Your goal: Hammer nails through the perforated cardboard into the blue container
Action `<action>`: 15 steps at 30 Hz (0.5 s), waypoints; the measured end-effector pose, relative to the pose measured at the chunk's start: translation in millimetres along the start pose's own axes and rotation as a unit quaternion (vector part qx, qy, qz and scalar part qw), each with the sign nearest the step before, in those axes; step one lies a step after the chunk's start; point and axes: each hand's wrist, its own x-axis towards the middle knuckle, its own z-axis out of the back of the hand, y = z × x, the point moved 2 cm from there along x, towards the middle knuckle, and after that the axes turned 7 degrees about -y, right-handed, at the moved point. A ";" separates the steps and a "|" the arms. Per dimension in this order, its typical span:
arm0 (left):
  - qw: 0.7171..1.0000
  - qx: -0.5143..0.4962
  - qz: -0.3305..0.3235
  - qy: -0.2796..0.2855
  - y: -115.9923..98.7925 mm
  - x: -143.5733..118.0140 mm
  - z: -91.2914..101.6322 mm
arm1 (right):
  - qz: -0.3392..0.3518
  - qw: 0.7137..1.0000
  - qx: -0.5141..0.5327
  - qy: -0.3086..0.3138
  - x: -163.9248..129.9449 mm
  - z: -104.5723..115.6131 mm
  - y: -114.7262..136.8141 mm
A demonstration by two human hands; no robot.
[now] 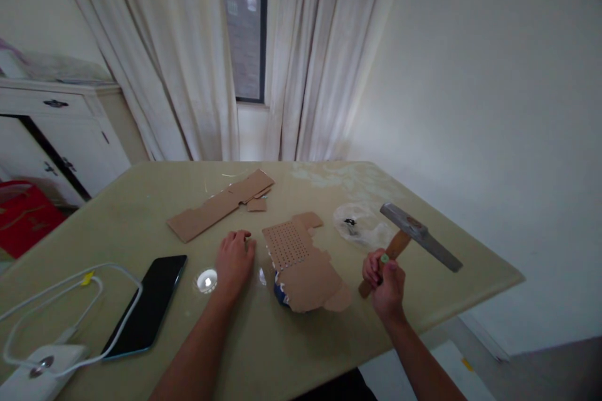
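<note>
"What's in the right hand [386, 285]?"

"A hammer [414, 225]. The grip is wrapped around the wooden handle, and the metal head sits beyond the fist, one end toward the far left, the other toward the near right. A small green thing [384, 258] shows by the thumb; I can't tell what it is."

"And the left hand [236, 257]?"

"Resting on the surface [155, 200], fingers curled. I can't tell whether that grip has anything in it."

"What lies between the hands?"

"Torn cardboard [310, 282], with rows of small holes in its far left part. Something blue [281, 294] peeks out under its left edge."

"Anything beyond?"

"Far and right of the cardboard is a clear bag [364, 229] with black bits [350, 222] showing in the middle, just left of the hammer head. Far left, a cardboard strip [223, 203] lies slantwise, beyond the left hand."

"And on the near left?"

"A phone [148, 307], dark screen up, with a white cable [120, 266] looping over it. Nearer still is a white box [44, 376], partly cut off from view."
</note>
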 end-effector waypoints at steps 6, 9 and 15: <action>0.999 0.012 -0.039 0.024 -5.5 -2.8 -2.8 | 0.001 1.000 -0.016 -0.015 2.8 -2.2 -4.1; 0.999 0.016 -0.041 0.027 -6.9 -4.6 -2.4 | 0.003 0.999 -0.022 -0.026 6.0 -2.6 -4.9; 0.997 0.036 -0.052 0.037 -8.8 -7.3 0.0 | 0.004 0.998 -0.030 -0.055 11.6 -3.8 -4.5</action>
